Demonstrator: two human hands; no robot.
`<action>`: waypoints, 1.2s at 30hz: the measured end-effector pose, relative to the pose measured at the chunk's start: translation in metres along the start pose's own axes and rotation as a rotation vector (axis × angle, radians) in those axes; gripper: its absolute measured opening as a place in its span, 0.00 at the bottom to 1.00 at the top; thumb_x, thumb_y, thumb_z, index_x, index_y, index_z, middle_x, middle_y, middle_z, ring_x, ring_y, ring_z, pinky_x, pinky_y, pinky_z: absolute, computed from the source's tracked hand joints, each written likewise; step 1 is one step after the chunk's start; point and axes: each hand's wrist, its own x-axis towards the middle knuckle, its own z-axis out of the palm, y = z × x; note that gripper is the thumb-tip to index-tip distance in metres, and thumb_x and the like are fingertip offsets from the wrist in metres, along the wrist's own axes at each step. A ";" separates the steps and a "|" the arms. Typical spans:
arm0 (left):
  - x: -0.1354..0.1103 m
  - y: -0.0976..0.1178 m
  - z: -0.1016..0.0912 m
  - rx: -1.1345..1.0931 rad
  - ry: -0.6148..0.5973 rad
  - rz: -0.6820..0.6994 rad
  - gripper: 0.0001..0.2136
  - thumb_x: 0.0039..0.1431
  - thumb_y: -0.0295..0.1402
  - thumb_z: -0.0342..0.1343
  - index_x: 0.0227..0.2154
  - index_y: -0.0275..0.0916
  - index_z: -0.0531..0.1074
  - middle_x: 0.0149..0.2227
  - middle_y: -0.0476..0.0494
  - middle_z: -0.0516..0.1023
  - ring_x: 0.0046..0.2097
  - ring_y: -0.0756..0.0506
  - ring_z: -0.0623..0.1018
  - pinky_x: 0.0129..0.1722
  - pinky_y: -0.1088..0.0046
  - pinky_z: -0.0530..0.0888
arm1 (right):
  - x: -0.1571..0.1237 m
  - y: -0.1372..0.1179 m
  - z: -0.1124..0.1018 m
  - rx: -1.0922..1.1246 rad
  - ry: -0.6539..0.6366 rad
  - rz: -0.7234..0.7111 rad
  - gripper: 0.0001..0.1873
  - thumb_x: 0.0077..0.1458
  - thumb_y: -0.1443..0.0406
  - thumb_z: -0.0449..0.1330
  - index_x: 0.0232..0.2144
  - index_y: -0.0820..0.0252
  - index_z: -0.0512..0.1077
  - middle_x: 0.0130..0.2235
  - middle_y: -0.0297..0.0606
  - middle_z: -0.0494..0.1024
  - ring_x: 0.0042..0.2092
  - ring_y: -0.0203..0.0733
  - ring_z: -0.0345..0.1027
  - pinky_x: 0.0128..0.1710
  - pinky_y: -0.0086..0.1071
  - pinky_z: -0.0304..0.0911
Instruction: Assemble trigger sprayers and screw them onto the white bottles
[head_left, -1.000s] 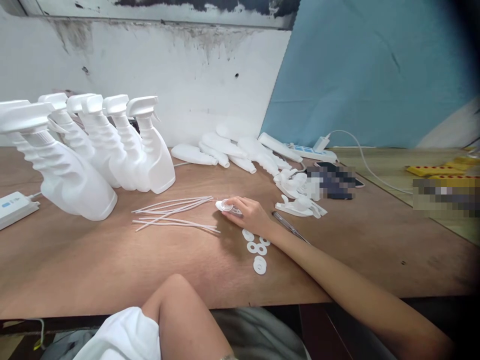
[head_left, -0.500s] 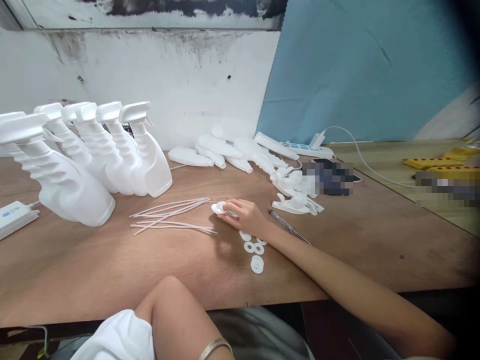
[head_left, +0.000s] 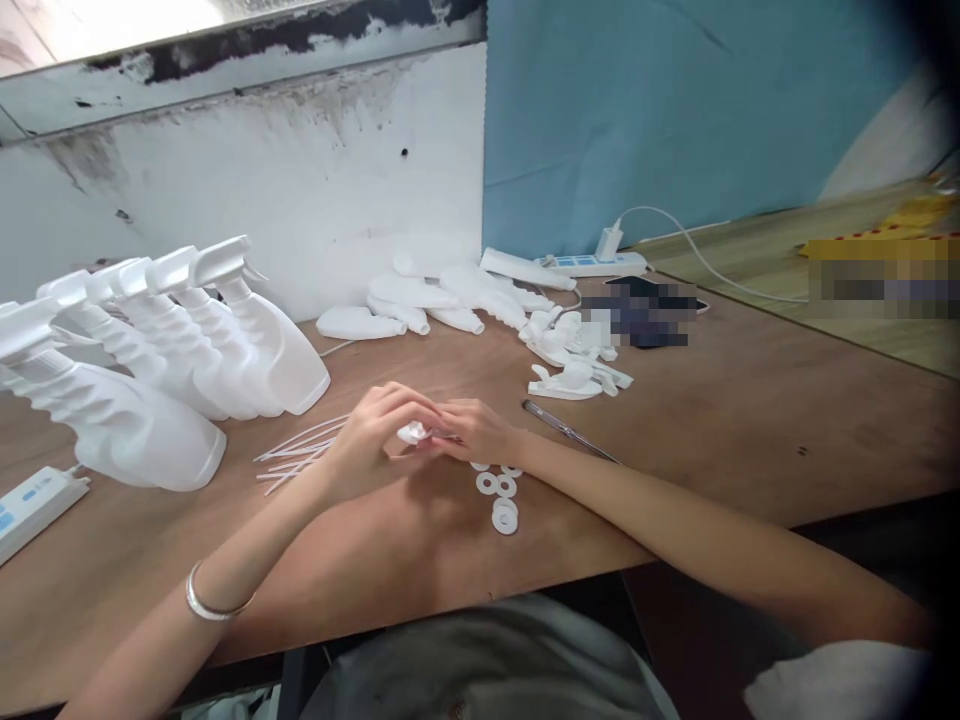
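Both hands meet over the middle of the table around a small white plastic part (head_left: pixel 412 432), probably a sprayer piece. My left hand (head_left: pixel 379 435), with a silver bracelet at its wrist, curls its fingers and thumb about the part's left side. My right hand (head_left: pixel 480 430) pinches it from the right; fingers hide much of its shape. Just below the right hand lie several flat white ring washers (head_left: pixel 505 516). Thin white tubes (head_left: pixel 300 455) lie partly behind the left hand. A screwdriver-like metal tool (head_left: pixel 566 428) rests beyond the right wrist.
White spray bottles (head_left: pixel 266 350) with trigger heads stand at the left. Empty-looking white bottle-shaped pieces (head_left: pixel 420 290) lie along the wall. Loose white trigger parts (head_left: pixel 574 378), a phone (head_left: pixel 652 290) and a power strip (head_left: pixel 592 264) are at the back right. Another white power strip (head_left: pixel 37 505) sits far left.
My left hand has come up from the lap edge to the white part, joining the right hand. The view has tilted and shifted to the right.
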 end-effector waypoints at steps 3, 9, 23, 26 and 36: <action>-0.012 -0.028 0.005 0.054 0.015 -0.042 0.09 0.51 0.39 0.55 0.31 0.40 0.69 0.42 0.42 0.72 0.43 0.45 0.71 0.44 0.64 0.66 | 0.003 -0.005 -0.002 0.029 -0.004 -0.019 0.11 0.57 0.60 0.49 0.31 0.60 0.66 0.31 0.36 0.76 0.31 0.35 0.69 0.30 0.28 0.61; -0.028 -0.039 0.020 0.080 -0.012 0.001 0.07 0.53 0.37 0.54 0.32 0.40 0.69 0.41 0.44 0.73 0.43 0.47 0.71 0.45 0.67 0.65 | 0.004 -0.007 -0.004 0.072 -0.022 -0.049 0.09 0.56 0.62 0.50 0.32 0.59 0.67 0.35 0.36 0.77 0.34 0.35 0.70 0.33 0.28 0.61; -0.033 -0.051 0.030 0.101 0.012 0.053 0.07 0.55 0.35 0.51 0.36 0.40 0.68 0.42 0.43 0.73 0.42 0.46 0.72 0.43 0.68 0.65 | 0.006 -0.007 -0.002 0.142 0.012 0.035 0.08 0.56 0.61 0.51 0.30 0.59 0.66 0.30 0.35 0.76 0.31 0.34 0.69 0.30 0.27 0.61; -0.033 -0.052 0.030 0.116 -0.001 0.031 0.08 0.56 0.34 0.50 0.37 0.40 0.68 0.42 0.42 0.73 0.42 0.46 0.71 0.41 0.68 0.65 | 0.008 -0.008 -0.002 0.150 0.021 0.064 0.09 0.55 0.60 0.52 0.29 0.59 0.65 0.29 0.35 0.75 0.30 0.34 0.67 0.29 0.26 0.60; -0.035 -0.043 0.035 0.091 0.003 -0.034 0.08 0.53 0.34 0.51 0.36 0.40 0.65 0.43 0.42 0.70 0.44 0.45 0.70 0.42 0.68 0.65 | 0.006 -0.009 -0.003 0.100 -0.001 0.029 0.07 0.53 0.61 0.53 0.31 0.59 0.62 0.29 0.35 0.74 0.29 0.35 0.68 0.29 0.28 0.60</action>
